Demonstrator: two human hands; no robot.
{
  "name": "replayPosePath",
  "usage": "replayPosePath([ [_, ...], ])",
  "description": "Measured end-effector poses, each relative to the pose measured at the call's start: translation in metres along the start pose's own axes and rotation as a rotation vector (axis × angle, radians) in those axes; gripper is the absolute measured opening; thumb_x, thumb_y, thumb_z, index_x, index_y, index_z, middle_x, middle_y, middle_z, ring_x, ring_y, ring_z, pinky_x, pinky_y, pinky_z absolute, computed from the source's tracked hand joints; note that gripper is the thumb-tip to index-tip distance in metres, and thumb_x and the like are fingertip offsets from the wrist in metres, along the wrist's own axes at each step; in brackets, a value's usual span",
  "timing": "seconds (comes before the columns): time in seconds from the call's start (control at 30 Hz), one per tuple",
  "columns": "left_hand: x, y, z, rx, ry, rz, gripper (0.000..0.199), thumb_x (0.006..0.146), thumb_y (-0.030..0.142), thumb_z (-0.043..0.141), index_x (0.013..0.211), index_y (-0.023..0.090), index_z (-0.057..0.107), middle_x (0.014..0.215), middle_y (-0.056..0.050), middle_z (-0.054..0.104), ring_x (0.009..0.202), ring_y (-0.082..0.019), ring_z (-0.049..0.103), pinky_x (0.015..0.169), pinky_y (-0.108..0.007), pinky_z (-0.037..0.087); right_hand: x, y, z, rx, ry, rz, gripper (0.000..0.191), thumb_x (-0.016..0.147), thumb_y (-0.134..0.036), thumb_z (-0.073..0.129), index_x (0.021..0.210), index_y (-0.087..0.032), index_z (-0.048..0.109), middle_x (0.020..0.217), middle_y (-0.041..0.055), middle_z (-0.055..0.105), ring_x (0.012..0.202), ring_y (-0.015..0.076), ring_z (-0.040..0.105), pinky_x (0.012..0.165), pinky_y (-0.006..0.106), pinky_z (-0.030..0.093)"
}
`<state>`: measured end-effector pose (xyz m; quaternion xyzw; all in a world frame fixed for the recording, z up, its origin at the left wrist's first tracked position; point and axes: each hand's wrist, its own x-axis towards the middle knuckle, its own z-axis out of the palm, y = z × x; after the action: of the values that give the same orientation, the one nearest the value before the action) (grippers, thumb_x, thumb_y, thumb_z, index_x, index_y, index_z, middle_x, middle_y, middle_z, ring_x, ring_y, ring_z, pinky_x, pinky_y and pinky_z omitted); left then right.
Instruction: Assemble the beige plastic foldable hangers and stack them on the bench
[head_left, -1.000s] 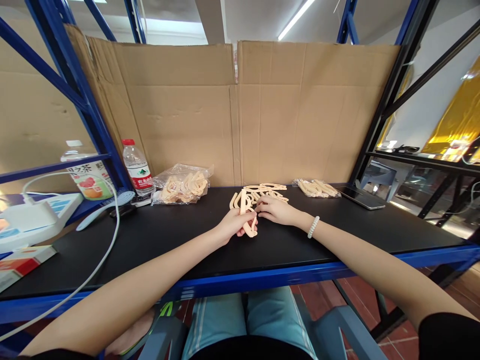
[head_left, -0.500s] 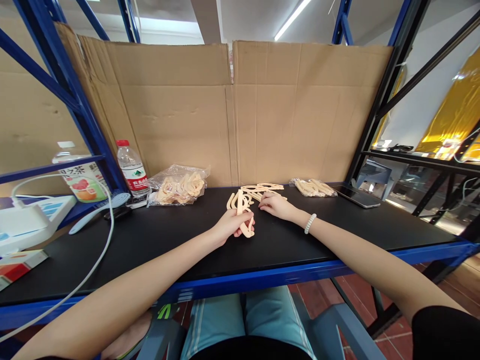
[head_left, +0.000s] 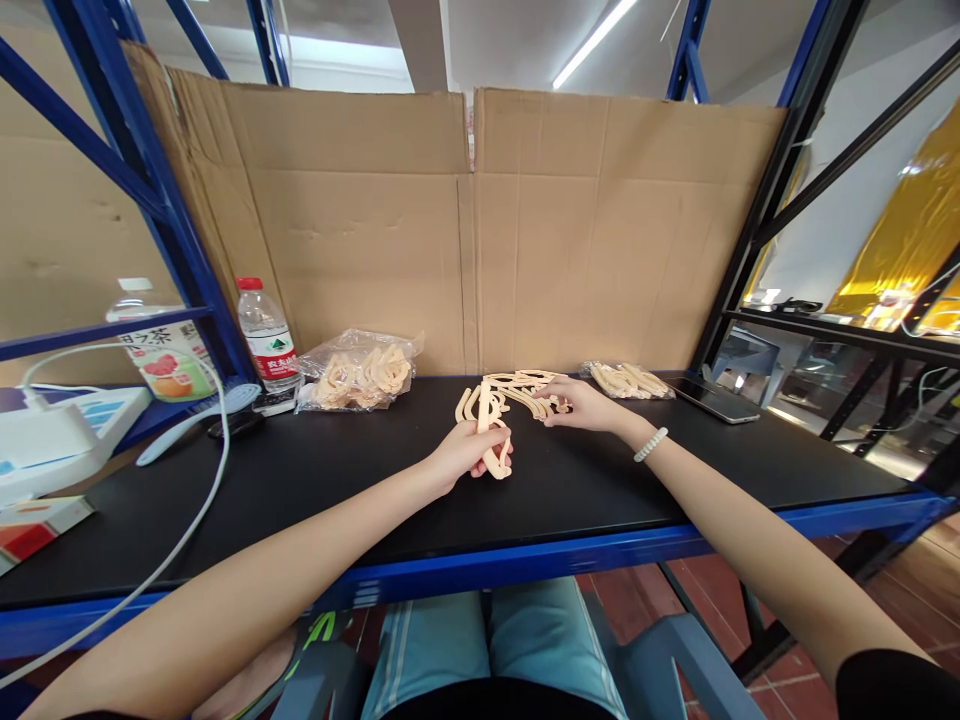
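My left hand (head_left: pixel 475 449) is closed round a few pale wooden pieces (head_left: pixel 484 405), one long straight strip standing up out of the fist and a curved one below it. More pale curved pieces (head_left: pixel 466 402) lie on the black tabletop just behind that hand. To the right, my right hand (head_left: pixel 574 402) reaches down over the far group of pieces (head_left: pixel 525 380). Its thumb and fingers are bent round the end of a curved wooden piece (head_left: pixel 551 405), partly hidden by the fingers. A beaded bracelet is on that wrist.
Clear bags of pale wooden pieces lie at the back, one bag (head_left: pixel 360 378) left and another bag (head_left: pixel 628 380) right. A phone (head_left: pixel 712 399) lies beside the right one. Bottles (head_left: pixel 268 340), a white cable (head_left: pixel 222 450) and a brush (head_left: pixel 199 424) are left. Cardboard (head_left: pixel 360 240) walls the back.
My right hand has moved right and slightly toward me, its fingers now round a curved piece among the pile. My left hand keeps its grip almost in place. The view has shifted slightly.
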<state>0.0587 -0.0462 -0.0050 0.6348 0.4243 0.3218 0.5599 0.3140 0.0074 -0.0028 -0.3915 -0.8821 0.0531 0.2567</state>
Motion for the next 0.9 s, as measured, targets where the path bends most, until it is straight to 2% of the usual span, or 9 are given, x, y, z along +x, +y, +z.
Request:
replayPosePath([
  [0.13, 0.000, 0.001, 0.001, -0.003, 0.000, 0.008, 0.026, 0.079, 0.034, 0.058, 0.067, 0.011, 0.061, 0.058, -0.005, 0.063, 0.040, -0.006, 0.046, 0.035, -0.016, 0.024, 0.004, -0.002, 0.006, 0.049, -0.138, -0.071, 0.034, 0.085, -0.033, 0.065, 0.115, -0.018, 0.067, 0.105, 0.0094, 0.063, 0.094, 0.0211, 0.060, 0.086, 0.036, 0.048],
  [0.27, 0.000, 0.002, 0.001, 0.001, 0.001, 0.004, 0.026, 0.078, 0.034, 0.059, 0.067, 0.011, 0.061, 0.058, -0.005, 0.063, 0.040, -0.006, 0.046, 0.035, -0.016, 0.023, 0.008, -0.005, 0.012, 0.042, -0.147, -0.071, 0.023, 0.088, -0.024, 0.061, 0.108, -0.017, 0.070, 0.108, 0.0098, 0.061, 0.098, 0.0204, 0.060, 0.088, 0.034, 0.048],
  [0.47, 0.000, 0.001, 0.000, -0.019, 0.009, -0.011, 0.027, 0.077, 0.036, 0.061, 0.067, 0.011, 0.061, 0.060, -0.006, 0.065, 0.045, -0.008, 0.051, 0.035, -0.017, 0.022, 0.011, -0.007, 0.022, 0.007, -0.071, -0.070, 0.017, 0.085, -0.017, 0.062, 0.099, -0.015, 0.072, 0.099, 0.0097, 0.062, 0.092, 0.0206, 0.060, 0.083, 0.035, 0.050],
  [0.67, 0.000, 0.001, -0.001, -0.023, 0.000, -0.013, 0.027, 0.077, 0.036, 0.062, 0.067, 0.012, 0.062, 0.060, -0.005, 0.065, 0.045, -0.008, 0.051, 0.036, -0.017, 0.023, 0.015, -0.012, 0.037, 0.018, -0.006, -0.092, 0.022, 0.085, -0.009, 0.055, 0.097, -0.017, 0.072, 0.095, 0.0081, 0.061, 0.084, 0.0179, 0.060, 0.079, 0.033, 0.051],
  [0.8, 0.000, 0.000, -0.002, -0.020, -0.002, -0.011, 0.027, 0.079, 0.036, 0.061, 0.069, 0.012, 0.063, 0.061, -0.005, 0.064, 0.046, -0.008, 0.052, 0.037, -0.017, 0.024, 0.014, -0.014, 0.035, 0.036, 0.057, -0.096, 0.020, 0.085, -0.015, 0.058, 0.101, -0.017, 0.070, 0.096, 0.0085, 0.061, 0.087, 0.0189, 0.060, 0.080, 0.034, 0.050],
  [0.9, 0.000, 0.001, -0.002, 0.003, -0.016, 0.008, 0.026, 0.081, 0.036, 0.060, 0.072, 0.012, 0.060, 0.062, -0.005, 0.065, 0.048, -0.008, 0.053, 0.037, -0.016, 0.026, 0.013, -0.018, 0.028, 0.073, 0.160, -0.017, 0.019, 0.087, -0.021, 0.056, 0.099, -0.016, 0.071, 0.090, 0.0081, 0.063, 0.084, 0.0191, 0.059, 0.078, 0.034, 0.049],
])
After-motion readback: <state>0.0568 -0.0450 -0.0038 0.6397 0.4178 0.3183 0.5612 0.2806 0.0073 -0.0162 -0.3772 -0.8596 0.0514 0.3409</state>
